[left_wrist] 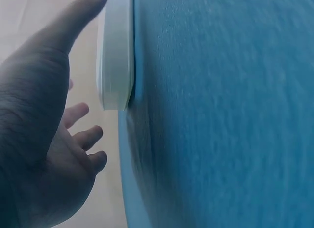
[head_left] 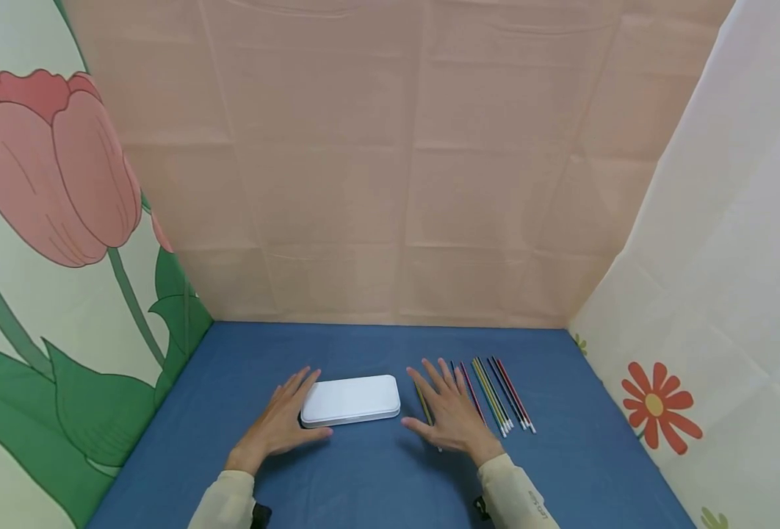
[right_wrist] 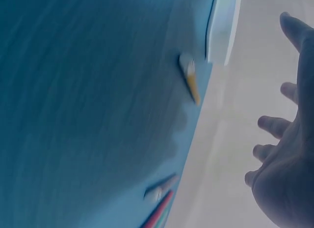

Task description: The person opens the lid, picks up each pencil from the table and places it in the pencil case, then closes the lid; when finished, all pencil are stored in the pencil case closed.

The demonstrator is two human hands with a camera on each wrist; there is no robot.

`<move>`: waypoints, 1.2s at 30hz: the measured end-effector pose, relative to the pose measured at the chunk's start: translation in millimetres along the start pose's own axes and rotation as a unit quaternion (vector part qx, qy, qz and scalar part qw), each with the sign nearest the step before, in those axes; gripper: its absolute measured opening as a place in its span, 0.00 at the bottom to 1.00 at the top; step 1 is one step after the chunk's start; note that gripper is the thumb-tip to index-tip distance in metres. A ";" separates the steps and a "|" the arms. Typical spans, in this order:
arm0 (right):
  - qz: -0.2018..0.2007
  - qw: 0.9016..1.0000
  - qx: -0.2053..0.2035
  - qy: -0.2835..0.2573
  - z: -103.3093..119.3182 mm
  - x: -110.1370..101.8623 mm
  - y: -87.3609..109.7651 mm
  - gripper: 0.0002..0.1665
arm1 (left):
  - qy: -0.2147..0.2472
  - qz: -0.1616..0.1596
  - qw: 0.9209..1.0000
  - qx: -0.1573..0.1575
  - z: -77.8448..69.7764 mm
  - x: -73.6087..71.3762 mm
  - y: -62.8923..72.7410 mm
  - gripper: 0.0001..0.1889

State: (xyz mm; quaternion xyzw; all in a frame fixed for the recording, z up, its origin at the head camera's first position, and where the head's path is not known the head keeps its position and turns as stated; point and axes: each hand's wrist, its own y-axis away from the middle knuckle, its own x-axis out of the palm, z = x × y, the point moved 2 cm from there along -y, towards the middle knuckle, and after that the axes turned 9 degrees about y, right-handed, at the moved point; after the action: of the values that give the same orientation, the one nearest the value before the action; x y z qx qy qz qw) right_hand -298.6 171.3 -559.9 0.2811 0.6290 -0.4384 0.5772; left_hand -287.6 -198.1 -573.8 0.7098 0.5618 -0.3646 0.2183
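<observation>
A white rectangular case with rounded corners (head_left: 350, 400) lies closed on the blue table. At its left end is my left hand (head_left: 284, 419), fingers spread and thumb along the near side. In the left wrist view the case (left_wrist: 117, 51) stands beside the thumb; whether they touch I cannot tell. To the right of the case my right hand (head_left: 454, 411) hovers with fingers spread, holding nothing. Beneath it lies a yellow pencil (head_left: 421, 400), partly hidden by the hand. Several slim coloured pencils (head_left: 492, 393) lie side by side just right of that hand.
A blue cloth (head_left: 363, 485) covers the table. A plain beige sheet (head_left: 396, 184) hangs behind it. A tulip-printed sheet (head_left: 53, 169) borders the left side, and a white sheet with red flowers (head_left: 727, 308) borders the right.
</observation>
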 end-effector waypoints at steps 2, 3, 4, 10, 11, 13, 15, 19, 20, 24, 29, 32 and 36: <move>0.007 1.000 -0.002 -0.010 6.6 1.8 -3.6 0.59 | 0.012 0.005 1.000 -0.003 0.0 1.6 -1.4 0.69; 0.011 1.000 -0.003 -0.016 10.0 2.6 -5.2 0.59 | 0.018 0.007 1.000 -0.006 0.6 2.6 -2.3 0.69; 0.013 1.000 -0.006 -0.019 13.2 3.6 -7.0 0.59 | 0.025 0.009 1.000 -0.009 1.0 3.6 -3.1 0.69; 0.023 0.999 -0.029 -0.036 29.3 15.7 -16.3 0.58 | 0.061 0.015 0.997 -0.035 5.4 8.4 -5.3 0.68; 0.026 0.998 -0.031 -0.041 31.6 17.6 -17.7 0.58 | 0.065 0.015 0.997 -0.039 6.1 8.8 -5.3 0.68; 0.033 0.998 -0.035 -0.050 36.1 19.8 -20.1 0.57 | 0.071 0.015 0.996 -0.047 6.8 9.3 -5.3 0.68; 0.037 0.997 -0.038 -0.058 39.8 22.2 -23.2 0.57 | 0.075 0.015 0.996 -0.055 7.6 9.7 -5.4 0.68; 0.049 0.995 -0.049 -0.068 44.7 25.8 -29.8 0.57 | 0.081 0.016 0.994 -0.068 9.9 10.5 -6.2 0.67; 0.052 0.995 -0.050 -0.071 45.4 26.3 -31.5 0.57 | 0.081 0.015 0.994 -0.068 10.4 10.4 -6.5 0.67; 0.064 0.993 -0.054 -0.084 46.8 27.5 -38.2 0.56 | 0.075 0.008 0.995 -0.065 13.5 10.2 -8.4 0.66; 0.072 0.991 -0.060 -0.097 46.9 29.8 -46.0 0.55 | 0.071 0.000 0.996 -0.062 15.5 10.2 -9.5 0.64; 0.077 0.990 -0.058 -0.101 48.0 30.2 -48.7 0.53 | 0.072 -0.003 0.996 -0.060 16.2 10.1 -10.1 0.63; 0.092 0.990 -0.042 -0.102 50.7 29.5 -49.5 0.50 | 0.069 -0.007 0.996 -0.058 18.2 10.1 -11.4 0.62</move>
State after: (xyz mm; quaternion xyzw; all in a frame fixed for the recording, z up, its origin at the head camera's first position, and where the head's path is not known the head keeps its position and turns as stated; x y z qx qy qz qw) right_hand -322.1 99.8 -574.8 0.2671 0.5563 -0.3833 0.6873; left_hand -302.4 -201.7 -592.1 0.7155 0.6008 -0.2830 0.2168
